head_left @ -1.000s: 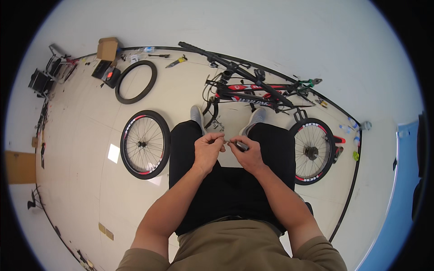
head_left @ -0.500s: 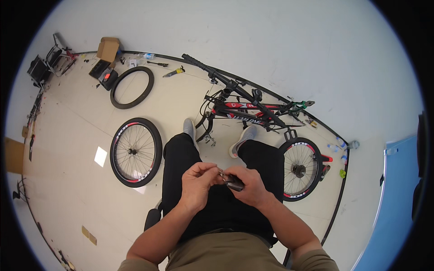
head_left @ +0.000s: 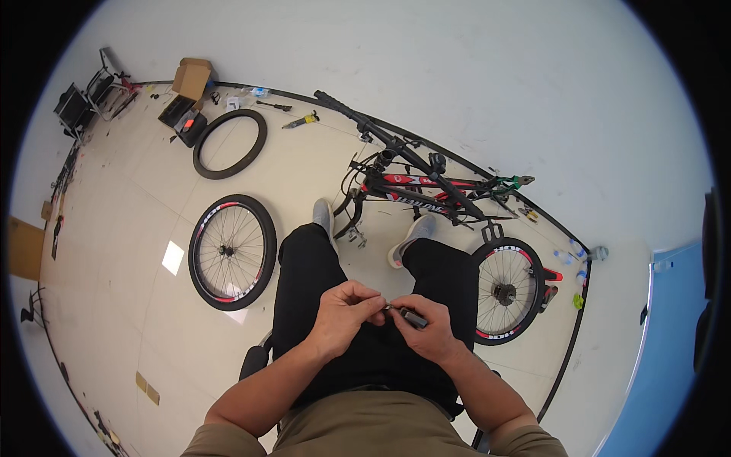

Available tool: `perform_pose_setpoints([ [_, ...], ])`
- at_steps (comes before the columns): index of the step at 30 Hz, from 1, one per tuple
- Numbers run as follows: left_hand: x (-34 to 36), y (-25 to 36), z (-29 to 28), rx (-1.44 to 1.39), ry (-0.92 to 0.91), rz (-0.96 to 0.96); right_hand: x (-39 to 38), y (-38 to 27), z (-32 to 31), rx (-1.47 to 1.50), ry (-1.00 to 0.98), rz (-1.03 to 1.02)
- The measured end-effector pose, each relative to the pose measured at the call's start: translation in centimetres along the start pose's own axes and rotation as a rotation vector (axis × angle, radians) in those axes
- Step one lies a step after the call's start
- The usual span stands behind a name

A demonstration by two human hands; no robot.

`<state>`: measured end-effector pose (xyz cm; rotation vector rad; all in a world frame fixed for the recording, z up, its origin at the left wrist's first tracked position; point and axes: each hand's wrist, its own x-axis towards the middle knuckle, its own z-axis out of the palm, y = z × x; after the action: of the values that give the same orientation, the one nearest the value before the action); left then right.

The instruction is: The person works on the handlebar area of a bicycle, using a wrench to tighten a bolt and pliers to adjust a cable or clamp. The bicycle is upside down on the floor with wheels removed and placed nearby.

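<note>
On the near side of the bicycle frame (head_left: 415, 192), the right hand's (head_left: 432, 329) fingers are gripping a dark tool (head_left: 413, 317); the left hand's (head_left: 343, 314) fingers are pinching a small, unidentifiable piece (head_left: 387, 307) at its left end, presumably steadying both.

Bright light glares off the floor (head_left: 114, 228), and fisheye distortion bends the borders.

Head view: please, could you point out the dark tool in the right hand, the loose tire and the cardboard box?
Dark tool (head_left: 413, 317): head view, on its body.
Loose tire (head_left: 217, 174): head view, lower part of ring.
Cardboard box (head_left: 192, 78): head view, tan panel.
</note>
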<state>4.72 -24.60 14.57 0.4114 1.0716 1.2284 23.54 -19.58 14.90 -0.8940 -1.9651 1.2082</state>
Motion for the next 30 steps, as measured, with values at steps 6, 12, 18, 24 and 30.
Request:
perform_pose_setpoints([
  [6,0.2,0.16,-0.38,-0.235,-0.039,-0.214,0.3,-0.23,-0.45,-0.005,-0.028,-0.024],
  [12,0.13,0.2,-0.23,-0.242,-0.028,-0.236,0.39,-0.17,-0.56,0.02,-0.027,0.029],
  [18,0.07,0.03,-0.29,-0.23,-0.034,-0.223,0.44,-0.06,-0.35,0.02,-0.006,-0.015],
  [24,0.18,-0.07,-0.43,-0.228,-0.031,-0.212,0.47,-0.32,-0.47,0.018,-0.032,0.008],
  [30,0.36,-0.17,-0.46,-0.237,-0.044,-0.212,0.5,-0.23,-0.93,0.013,-0.069,-0.017],
])
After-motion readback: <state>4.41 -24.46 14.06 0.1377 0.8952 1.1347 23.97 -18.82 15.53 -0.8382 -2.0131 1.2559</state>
